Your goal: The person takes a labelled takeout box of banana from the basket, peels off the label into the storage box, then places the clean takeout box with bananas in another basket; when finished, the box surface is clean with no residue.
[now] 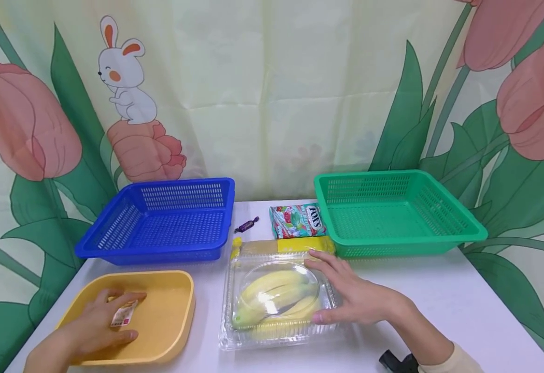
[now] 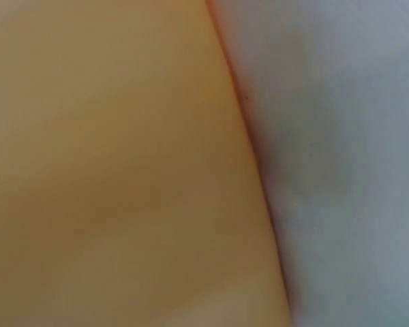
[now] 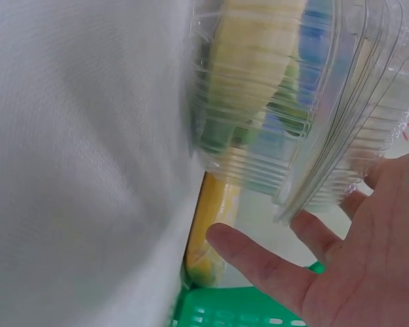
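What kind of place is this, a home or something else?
Probably a staged sorting table rather than a kitchen: a white table stands before a printed tulip-and-rabbit backdrop, with an empty blue basket, a green basket and a yellow tray laid out around packaged snacks.

White table [image 1: 440, 290] bears baskets, yellow tray [image 1: 169, 331], banana box [image 1: 278, 298], sweets.

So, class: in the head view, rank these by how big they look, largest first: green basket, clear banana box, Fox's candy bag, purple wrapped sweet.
1. Green basket
2. Clear banana box, though it lies nearer the camera, which flatters it
3. Fox's candy bag
4. Purple wrapped sweet
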Action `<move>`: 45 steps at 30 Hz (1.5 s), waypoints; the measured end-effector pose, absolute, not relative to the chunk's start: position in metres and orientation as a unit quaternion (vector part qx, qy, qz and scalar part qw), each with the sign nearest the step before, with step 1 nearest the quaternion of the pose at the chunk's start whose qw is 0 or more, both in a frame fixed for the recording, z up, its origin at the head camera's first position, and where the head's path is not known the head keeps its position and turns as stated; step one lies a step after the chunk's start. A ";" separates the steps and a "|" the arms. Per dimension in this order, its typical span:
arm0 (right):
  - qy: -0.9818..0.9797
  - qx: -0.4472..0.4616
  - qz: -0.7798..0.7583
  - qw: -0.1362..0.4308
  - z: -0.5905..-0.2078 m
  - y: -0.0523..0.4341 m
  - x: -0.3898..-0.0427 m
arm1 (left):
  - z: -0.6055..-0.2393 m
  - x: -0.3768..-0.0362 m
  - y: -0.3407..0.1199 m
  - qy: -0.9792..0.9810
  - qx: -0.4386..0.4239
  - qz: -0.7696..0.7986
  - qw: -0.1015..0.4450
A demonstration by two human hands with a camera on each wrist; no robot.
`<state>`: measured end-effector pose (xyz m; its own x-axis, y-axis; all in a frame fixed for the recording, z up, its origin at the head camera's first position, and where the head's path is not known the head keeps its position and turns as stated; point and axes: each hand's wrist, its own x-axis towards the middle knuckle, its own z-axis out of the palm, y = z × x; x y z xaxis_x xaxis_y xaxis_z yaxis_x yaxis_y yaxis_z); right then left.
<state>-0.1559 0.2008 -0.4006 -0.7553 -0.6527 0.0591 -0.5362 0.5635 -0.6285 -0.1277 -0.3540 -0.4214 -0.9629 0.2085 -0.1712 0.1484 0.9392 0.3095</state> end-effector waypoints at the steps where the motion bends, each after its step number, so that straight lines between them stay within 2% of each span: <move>1: 0.880 -0.339 -0.321 0.089 -0.400 0.201 -0.156 | -0.422 -0.127 -0.354 0.980 0.093 0.151 0.094; 6: 0.878 -0.343 -0.321 0.089 -0.399 0.198 -0.156 | -0.422 -0.126 -0.352 0.980 0.095 0.163 0.057; 10: 0.877 -0.345 -0.321 0.092 -0.398 0.197 -0.156 | -0.411 -0.131 -0.344 0.979 0.091 0.175 0.048; 23: 0.877 -0.343 -0.320 0.101 -0.397 0.203 -0.157 | -0.385 -0.122 -0.292 0.967 0.164 0.193 -0.031; 37: 0.878 -0.352 -0.312 0.089 -0.395 0.198 -0.165 | -0.363 -0.110 -0.243 0.934 0.203 0.288 -0.053; 45: 0.884 -0.328 -0.323 0.085 -0.395 0.196 -0.159 | -0.365 -0.115 -0.218 0.925 0.218 0.311 0.001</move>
